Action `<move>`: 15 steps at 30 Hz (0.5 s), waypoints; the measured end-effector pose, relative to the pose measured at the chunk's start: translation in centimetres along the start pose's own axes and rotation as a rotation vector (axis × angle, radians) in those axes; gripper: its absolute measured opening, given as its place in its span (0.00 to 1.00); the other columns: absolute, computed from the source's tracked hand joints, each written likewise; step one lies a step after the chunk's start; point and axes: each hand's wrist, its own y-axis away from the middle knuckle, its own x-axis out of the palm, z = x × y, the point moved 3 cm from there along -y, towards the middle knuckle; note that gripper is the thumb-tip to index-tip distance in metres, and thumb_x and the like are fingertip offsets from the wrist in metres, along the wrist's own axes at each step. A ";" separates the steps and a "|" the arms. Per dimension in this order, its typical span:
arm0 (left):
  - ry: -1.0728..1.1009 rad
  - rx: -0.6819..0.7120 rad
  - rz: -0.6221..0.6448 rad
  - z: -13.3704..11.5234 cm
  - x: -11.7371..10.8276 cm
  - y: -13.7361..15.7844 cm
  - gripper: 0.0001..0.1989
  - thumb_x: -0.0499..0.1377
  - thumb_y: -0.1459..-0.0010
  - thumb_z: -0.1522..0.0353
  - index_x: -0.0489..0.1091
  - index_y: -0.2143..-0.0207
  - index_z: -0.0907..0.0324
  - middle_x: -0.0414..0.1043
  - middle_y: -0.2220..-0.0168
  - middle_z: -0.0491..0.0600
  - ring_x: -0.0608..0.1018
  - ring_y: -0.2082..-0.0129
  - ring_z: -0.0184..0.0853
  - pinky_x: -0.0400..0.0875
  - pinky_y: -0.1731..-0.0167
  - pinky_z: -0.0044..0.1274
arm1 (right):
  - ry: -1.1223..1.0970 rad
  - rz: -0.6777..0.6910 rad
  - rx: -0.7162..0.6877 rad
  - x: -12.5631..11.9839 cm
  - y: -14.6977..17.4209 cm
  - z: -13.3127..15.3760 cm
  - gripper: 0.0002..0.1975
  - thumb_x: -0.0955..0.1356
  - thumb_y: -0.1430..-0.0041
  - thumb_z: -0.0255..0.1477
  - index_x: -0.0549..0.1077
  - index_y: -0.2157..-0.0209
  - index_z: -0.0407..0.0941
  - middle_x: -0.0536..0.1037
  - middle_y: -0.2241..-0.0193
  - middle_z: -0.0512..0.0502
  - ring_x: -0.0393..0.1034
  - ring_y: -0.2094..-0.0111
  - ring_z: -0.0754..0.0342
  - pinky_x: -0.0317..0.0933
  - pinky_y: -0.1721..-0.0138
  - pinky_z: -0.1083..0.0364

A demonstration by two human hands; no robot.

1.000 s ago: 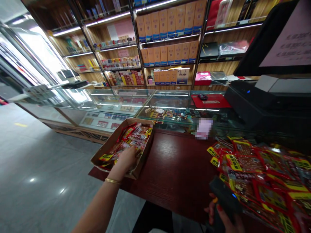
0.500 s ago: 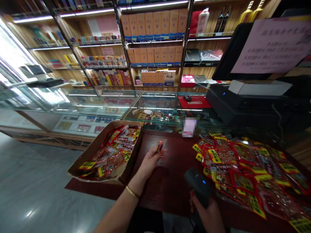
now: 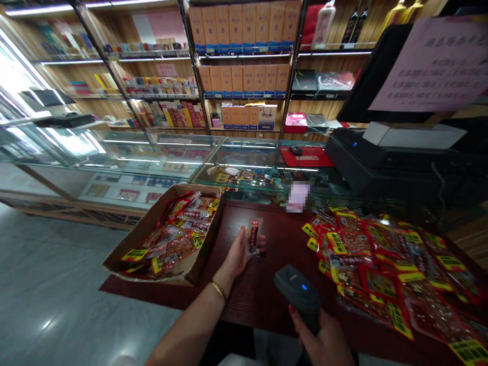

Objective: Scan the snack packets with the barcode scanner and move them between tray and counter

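Observation:
My left hand (image 3: 241, 250) holds a small snack packet (image 3: 253, 237), clear-edged with a dark red label and an orange top, above the dark red tabletop (image 3: 244, 295). Its fingers are behind the packet, with the thumb along the left edge. In my right hand (image 3: 324, 335) is a black barcode scanner (image 3: 298, 291) with a lit blue light, its head toward the packet. Left of my left hand stands an open cardboard box (image 3: 194, 269) partly filled with red and yellow snack packets (image 3: 179, 251). A heap of similar packets (image 3: 373, 269) lies to the right of the scanner.
Behind the table runs a glass display counter (image 3: 168, 145). A red mat (image 3: 322, 158) with a computer mouse (image 3: 296, 150) lies on it. A monitor (image 3: 366, 76) with a pink paper sheet stands at right. Shelves of boxes (image 3: 244, 25) line the wall.
My left hand has turned the snack packet so its label faces up toward me, the fingers opening behind it. The scanner in my right hand has moved left, nearer the packet.

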 end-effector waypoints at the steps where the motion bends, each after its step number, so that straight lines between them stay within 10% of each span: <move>1: -0.010 -0.007 0.001 0.1 0.0 -0.1 0.28 0.51 0.32 0.48 0.75 0.51 0.62 0.80 0.58 0.58 0.82 0.60 0.42 0.77 0.55 0.35 | 0.000 0.003 0.002 0.0 0.1 0.1 0.22 0.68 0.43 0.53 0.74 0.80 0.52 0.76 0.87 0.45 0.82 0.70 0.38 0.70 0.69 0.51; 9: -0.033 -0.048 -0.026 0.6 -0.4 -0.6 0.29 0.47 0.29 0.49 0.75 0.48 0.63 0.80 0.57 0.59 0.82 0.61 0.43 0.75 0.52 0.38 | 0.055 0.034 0.021 0.1 0.1 0.3 0.23 0.67 0.42 0.53 0.80 0.72 0.49 0.76 0.87 0.44 0.82 0.68 0.36 0.68 0.71 0.50; 15: -0.070 -0.055 -0.019 1.0 -0.7 -0.8 0.27 0.52 0.32 0.50 0.75 0.51 0.64 0.80 0.54 0.62 0.81 0.59 0.44 0.75 0.53 0.37 | 0.122 0.057 -0.031 0.0 0.0 0.2 0.22 0.66 0.39 0.49 0.83 0.61 0.47 0.88 0.67 0.38 0.84 0.62 0.37 0.70 0.65 0.50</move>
